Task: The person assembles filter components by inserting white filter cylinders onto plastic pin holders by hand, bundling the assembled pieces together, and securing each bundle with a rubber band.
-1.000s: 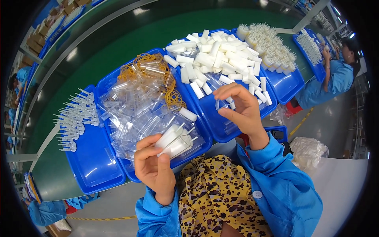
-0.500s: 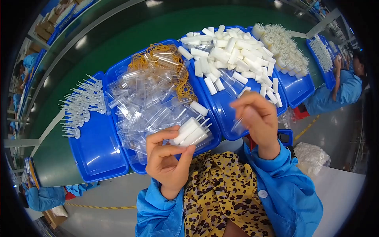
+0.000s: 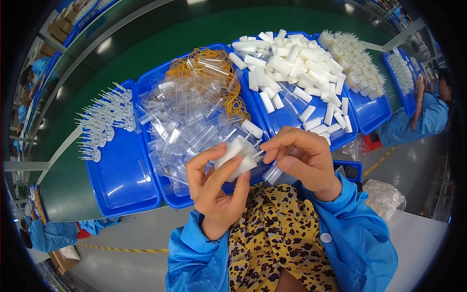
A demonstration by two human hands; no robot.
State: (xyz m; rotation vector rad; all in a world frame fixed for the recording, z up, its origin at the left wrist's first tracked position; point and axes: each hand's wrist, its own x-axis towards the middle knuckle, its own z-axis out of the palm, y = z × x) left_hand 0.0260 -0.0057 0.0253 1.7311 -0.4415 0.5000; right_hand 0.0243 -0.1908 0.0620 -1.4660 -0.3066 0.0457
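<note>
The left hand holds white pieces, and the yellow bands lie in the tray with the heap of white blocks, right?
Not quite: the head view shows the yellow bands in the tray with the clear plastic pieces, not with the heap of white blocks. The left hand does hold white pieces.

Both hands (image 3: 216, 192) (image 3: 311, 163) — close (fingers (image 3: 288, 137) bent)

From here I see blue trays (image 3: 124, 187), white blocks (image 3: 242, 169), yellow bands (image 3: 235, 105), a green table (image 3: 209, 30) and a dark-spotted yellow shirt (image 3: 277, 233).
</note>
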